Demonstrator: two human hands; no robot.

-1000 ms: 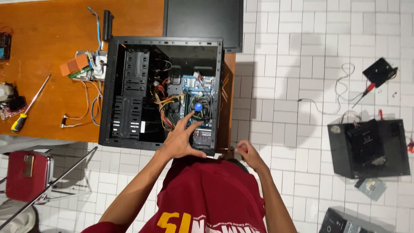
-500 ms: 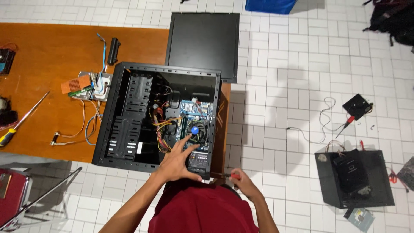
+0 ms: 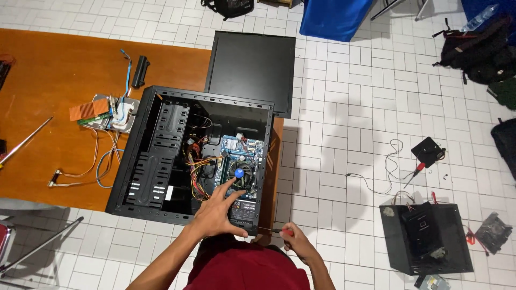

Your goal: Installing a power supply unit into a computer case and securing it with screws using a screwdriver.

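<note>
Open black computer case [image 3: 161, 156] lies on its side at the right end of an orange-brown table [image 3: 48, 80], side panel off. Inside it, a blue motherboard [image 3: 239, 156] with a fan [image 3: 240, 174] that has a blue hub, plus a bundle of yellow and red cables [image 3: 201, 164] just left of the board. Left hand [image 3: 215, 212] reaches into the case from the near edge, fingers spread open and flat, fingertips on the motherboard just beside the fan, gripping nothing. Right hand [image 3: 298, 244] sits outside the case at its near right corner, fingers closed around a red-handled screwdriver [image 3: 277, 231], shaft pointing left to the case's near edge. Black side panel [image 3: 252, 64] lies on the white tile floor [image 3: 344, 80] past the table. A loose drive with cables [image 3: 110, 113] rests on the table left of the case. A second black box [image 3: 424, 236] sits on the floor well to the right.
</note>
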